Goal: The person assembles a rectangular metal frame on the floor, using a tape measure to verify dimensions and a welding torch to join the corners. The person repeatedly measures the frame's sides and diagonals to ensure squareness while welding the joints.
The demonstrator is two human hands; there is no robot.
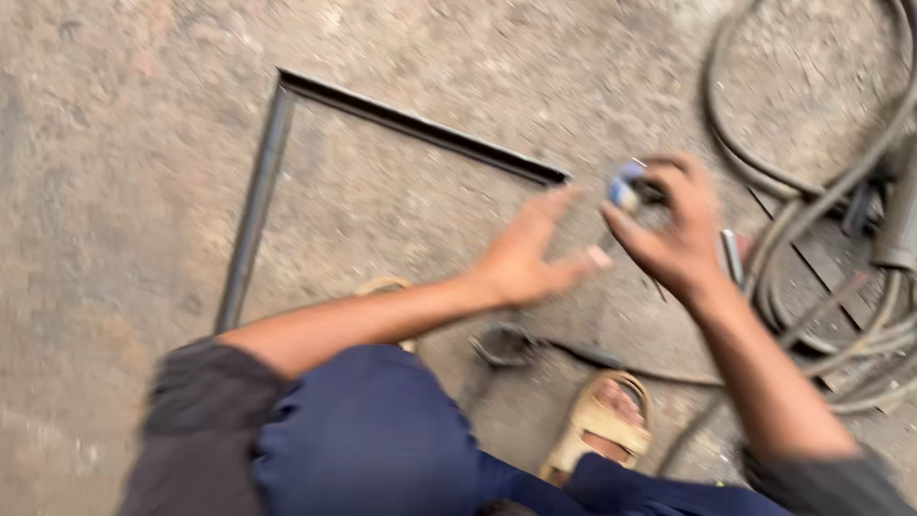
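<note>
Blue and white, small and blurred, the object [626, 186] sits pinched at the fingertips of the right hand [673, 239], up above the palm. The left hand [525, 258] hovers just beside it, fingers spread, holding nothing. Below both lies a steel frame [263, 182] on concrete floor [115, 143].

No packages, labels, signs or screens show anywhere on this ground.

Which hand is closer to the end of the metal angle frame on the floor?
Left. The left hand hovers open with its fingertips just beside the frame end. The right hand is farther right, toward the cables, holding a small blue and white object.
</note>
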